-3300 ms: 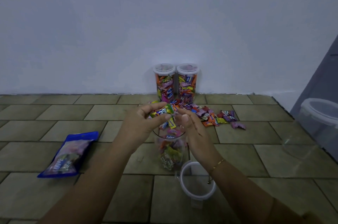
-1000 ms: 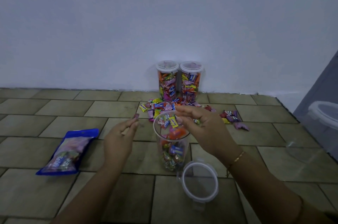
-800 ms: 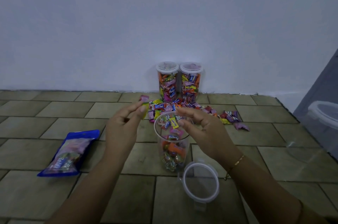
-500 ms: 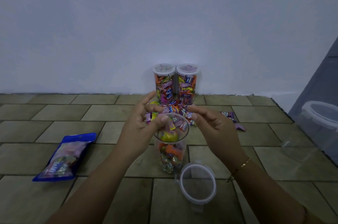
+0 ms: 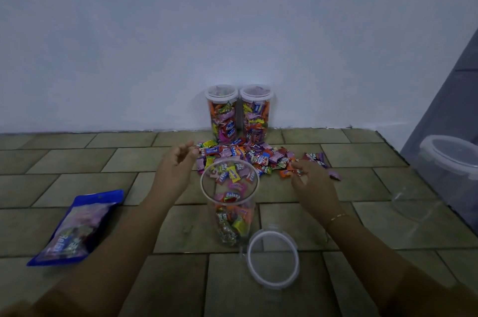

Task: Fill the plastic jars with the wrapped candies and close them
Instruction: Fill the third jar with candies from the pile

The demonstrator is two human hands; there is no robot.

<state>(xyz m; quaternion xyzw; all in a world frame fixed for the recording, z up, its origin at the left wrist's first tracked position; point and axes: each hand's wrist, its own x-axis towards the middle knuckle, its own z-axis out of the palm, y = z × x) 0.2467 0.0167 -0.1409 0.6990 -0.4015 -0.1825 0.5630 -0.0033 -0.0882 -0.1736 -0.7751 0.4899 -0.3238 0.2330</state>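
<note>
Head camera is looking down at a tiled floor (image 5: 77,161) that is meeting a pale wall (image 5: 232,19) across the upper half of the frame. At centre, an open clear plastic jar (image 5: 230,208) is standing upright, partly filled with wrapped candies, and its round clear lid (image 5: 273,261) is lying flat on the tiles just below and to the right of it. The left hand (image 5: 176,169) is hovering just left of the jar's rim, fingers loosely extended toward the loose candy pile (image 5: 253,156) and holding nothing that is showing. The right hand (image 5: 313,182) is reaching down at the right edge of that pile, its fingertips pinching a small wrapped candy (image 5: 300,173); a thin gold bracelet (image 5: 336,218) is sitting on the wrist. Behind the pile, two filled, lidded jars (image 5: 239,112) are standing side by side against the wall. At lower left, a blue candy bag (image 5: 77,226) is lying on the tiles. At the right edge, a large clear container with a clip lid (image 5: 450,161) is sitting in front of a grey panel (image 5: 450,99).
</note>
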